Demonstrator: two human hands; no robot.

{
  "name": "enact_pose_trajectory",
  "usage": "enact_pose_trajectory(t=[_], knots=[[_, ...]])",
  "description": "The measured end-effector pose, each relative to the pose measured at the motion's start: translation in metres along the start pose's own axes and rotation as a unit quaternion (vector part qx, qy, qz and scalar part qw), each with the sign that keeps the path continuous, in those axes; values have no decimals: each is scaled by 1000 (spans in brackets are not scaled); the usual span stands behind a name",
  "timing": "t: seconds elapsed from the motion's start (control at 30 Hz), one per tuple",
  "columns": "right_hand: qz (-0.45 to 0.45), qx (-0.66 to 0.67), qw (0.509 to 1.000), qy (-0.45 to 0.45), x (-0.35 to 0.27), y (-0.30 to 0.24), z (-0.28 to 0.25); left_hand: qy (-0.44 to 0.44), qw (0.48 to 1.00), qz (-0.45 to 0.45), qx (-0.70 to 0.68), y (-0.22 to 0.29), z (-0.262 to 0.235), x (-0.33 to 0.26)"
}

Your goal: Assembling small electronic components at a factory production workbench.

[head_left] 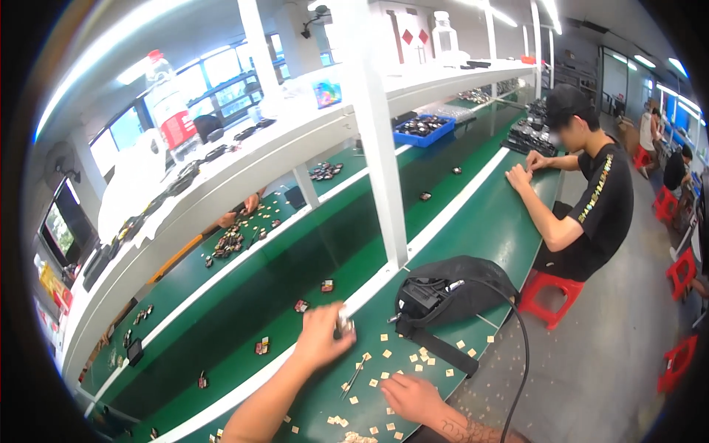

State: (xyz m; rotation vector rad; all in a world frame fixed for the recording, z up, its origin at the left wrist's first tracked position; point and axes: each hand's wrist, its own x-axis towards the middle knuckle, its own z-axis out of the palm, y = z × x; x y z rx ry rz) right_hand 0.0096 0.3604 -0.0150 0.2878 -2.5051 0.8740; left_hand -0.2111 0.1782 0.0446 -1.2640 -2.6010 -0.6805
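Observation:
My left hand (319, 338) is closed in a pinch at the edge of the green bench, beside the white rail. Between its thumb and fingers is a small silvery and dark part (346, 323), partly hidden by the fingers. My right hand (412, 397) rests on the green bench top (310, 402) with its fingers lying flat, holding nothing that shows. Around it are scattered several small cream-coloured square pieces (431, 361). A pair of tweezers (355, 377) lies between my two hands, and a heap of cream pieces (360, 438) sits at the bench's near edge.
A black bag (458, 292) with a cable (523, 332) occupies the bench ahead. Small red-and-black parts (302, 305) dot the green belt (244, 310) on the left. A white post (380, 148) carries the shelf. A co-worker (591, 184) sits on a red stool (550, 299) at right.

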Motion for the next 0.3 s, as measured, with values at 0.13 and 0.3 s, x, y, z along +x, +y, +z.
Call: enact_pose_trajectory(t=[0.13, 0.3], knots=[[-30, 52, 998, 6, 2, -7, 2, -96, 990, -81, -65, 46, -49, -115], [-23, 87, 991, -100, 4, -32, 1, -130, 973, -152, -117, 61, -66, -212]])
